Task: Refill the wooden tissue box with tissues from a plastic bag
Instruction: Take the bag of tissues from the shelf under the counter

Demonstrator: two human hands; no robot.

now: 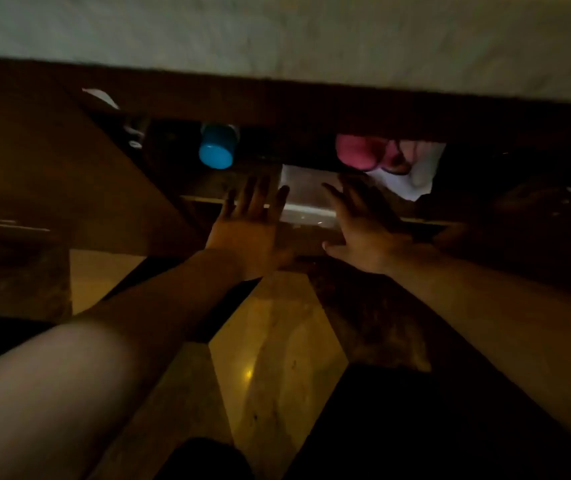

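Fingers of both hands are spreading, released, flanking a pale object, possibly the plastic bag, on the dim shelf. Refilling is not yet starting.

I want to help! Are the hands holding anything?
No. The left hand and right hand are open, fingers spread, reaching toward a pale thing.

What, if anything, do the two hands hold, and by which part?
Nothing. The left hand and right hand reach open-fingered toward a pale box-like object.
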